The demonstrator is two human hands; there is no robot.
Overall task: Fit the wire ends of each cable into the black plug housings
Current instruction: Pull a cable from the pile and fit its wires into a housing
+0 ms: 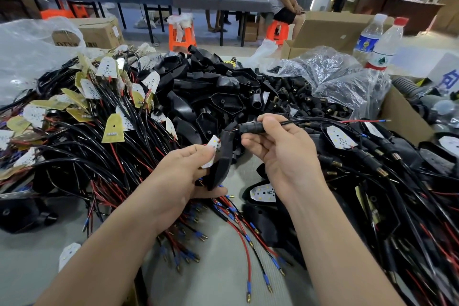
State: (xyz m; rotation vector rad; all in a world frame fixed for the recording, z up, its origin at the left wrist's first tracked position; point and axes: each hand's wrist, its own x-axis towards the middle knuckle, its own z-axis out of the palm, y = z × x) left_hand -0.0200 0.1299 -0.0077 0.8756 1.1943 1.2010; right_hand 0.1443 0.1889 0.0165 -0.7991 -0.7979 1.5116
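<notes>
While left hand (183, 176) grips black housing (221, 160), right hand (280, 154) pinches cable (249, 128) — thin; glossy

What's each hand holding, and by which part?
Left hand grips the housing round its lower half; right hand pinches the cable by its black sleeve.

A black plug housing (221, 165) stands nearly upright in the left hand (183, 175). Just beside its top, the right hand (283, 154) pinches a black cable (298, 120) whose red and blue wire ends (377, 121) trail right.
</notes>
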